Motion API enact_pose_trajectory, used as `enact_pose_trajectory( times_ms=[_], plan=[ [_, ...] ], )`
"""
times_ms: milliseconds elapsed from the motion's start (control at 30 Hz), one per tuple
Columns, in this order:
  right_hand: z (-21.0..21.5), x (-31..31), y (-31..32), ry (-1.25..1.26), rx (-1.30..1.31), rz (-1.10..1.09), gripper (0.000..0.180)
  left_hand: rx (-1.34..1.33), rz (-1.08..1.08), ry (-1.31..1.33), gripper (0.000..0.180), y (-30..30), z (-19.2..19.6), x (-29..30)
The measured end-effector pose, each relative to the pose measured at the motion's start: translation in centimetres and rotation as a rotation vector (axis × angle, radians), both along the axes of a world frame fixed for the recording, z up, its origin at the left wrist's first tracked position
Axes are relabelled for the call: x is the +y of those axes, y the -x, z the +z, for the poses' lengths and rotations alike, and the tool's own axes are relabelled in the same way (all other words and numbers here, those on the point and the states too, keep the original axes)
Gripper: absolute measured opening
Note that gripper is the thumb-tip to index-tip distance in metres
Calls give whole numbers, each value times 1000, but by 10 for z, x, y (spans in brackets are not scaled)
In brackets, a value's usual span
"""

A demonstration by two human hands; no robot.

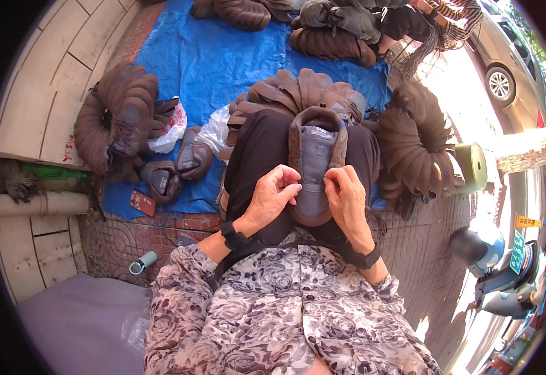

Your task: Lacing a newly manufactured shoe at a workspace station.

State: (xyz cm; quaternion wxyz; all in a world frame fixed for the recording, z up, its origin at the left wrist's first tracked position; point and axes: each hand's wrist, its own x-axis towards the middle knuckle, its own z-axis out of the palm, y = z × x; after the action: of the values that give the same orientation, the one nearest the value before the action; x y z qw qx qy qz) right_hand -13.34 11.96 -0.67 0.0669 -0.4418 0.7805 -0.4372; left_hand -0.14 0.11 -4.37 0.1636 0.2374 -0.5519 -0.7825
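Observation:
A brown and grey shoe upper (pixel 315 159) lies across my knees, its rounded toe toward me and its padded collar at the far end. The grey tongue shows between the two eyelet sides, and no lace is visible in it. My left hand (pixel 272 197) is closed in a pinch just left of the tongue, beside the shoe. At the right eyelet edge, my right hand (pixel 347 199) pinches with thumb and forefinger close against the upper. Whatever thin thing either pinch holds is too small to make out.
Rings of stacked brown uppers lie left (pixel 120 119), ahead (pixel 304 87) and right (pixel 414 134) on a blue tarp (pixel 223 62). Two loose uppers (pixel 162 180), a red phone (pixel 143 203) and a bottle (pixel 143 262) sit left. Another person (pixel 410 25) is far right; a scooter (pixel 504 275) stands right.

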Motion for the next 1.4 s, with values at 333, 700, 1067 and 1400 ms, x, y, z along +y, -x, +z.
enact_pose_trajectory(
  times_ms=[333, 700, 1067, 1400],
  plan=[
    [7, 6, 2, -11, 90, 154, 13, -18, -4, 742, 24, 8, 22, 1],
    [-4, 4, 8, -28, -284, 201, 8, -60, -45, 824, 24, 11, 17, 4],
    [-5, 11, -1, 24, -67, 121, 15, -65, -45, 804, 28, 11, 19, 5],
    [-8, 6, 5, -88, 165, 203, 11, -81, -48, 625, 28, 5, 17, 2]
  ],
)
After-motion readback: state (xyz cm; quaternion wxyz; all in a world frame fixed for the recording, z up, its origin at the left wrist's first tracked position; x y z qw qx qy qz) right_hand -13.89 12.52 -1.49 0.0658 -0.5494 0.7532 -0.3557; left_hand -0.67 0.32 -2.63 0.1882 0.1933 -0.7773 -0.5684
